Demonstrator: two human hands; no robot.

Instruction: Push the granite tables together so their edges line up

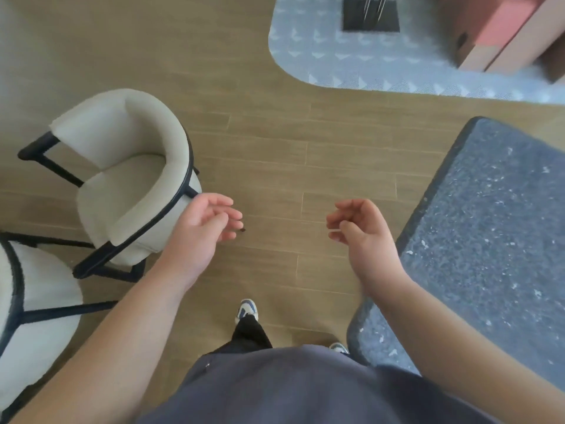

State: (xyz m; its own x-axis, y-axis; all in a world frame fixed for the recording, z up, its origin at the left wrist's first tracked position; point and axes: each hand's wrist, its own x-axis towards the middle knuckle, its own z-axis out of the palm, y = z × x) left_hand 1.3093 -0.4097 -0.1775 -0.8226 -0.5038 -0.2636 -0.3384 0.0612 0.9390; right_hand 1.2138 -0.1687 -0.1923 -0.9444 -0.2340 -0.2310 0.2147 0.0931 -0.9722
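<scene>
Standing beside one granite table, both hands free

Looking down, we see our left hand (203, 223) and right hand (360, 231) held out over the wooden floor (275, 154), fingers loosely curled and holding nothing. Neither touches any surface.

Only one granite table (495, 240) shows here: a dark speckled slab with rounded corners, lying to our right. Its long axis runs away from us, from near our right hip up toward the far right of the view, and its near long edge sits just beside the right hand and under the right forearm. So the right hand is plainly the nearer; the left would have to cross our body to reach that edge. The second granite table is not in sight, so we cannot tell which way this one must travel or how large a gap remains.

Our judgement is that the push has not yet begun. The coming move likely calls for turning toward the slab and setting both palms on its edge.

To our left stand two cream chairs (131, 179) with dark frames, close to the left hand. Farther off lies a pale patterned rug (321, 53) with a pink and tan box (501, 35) on it.
</scene>
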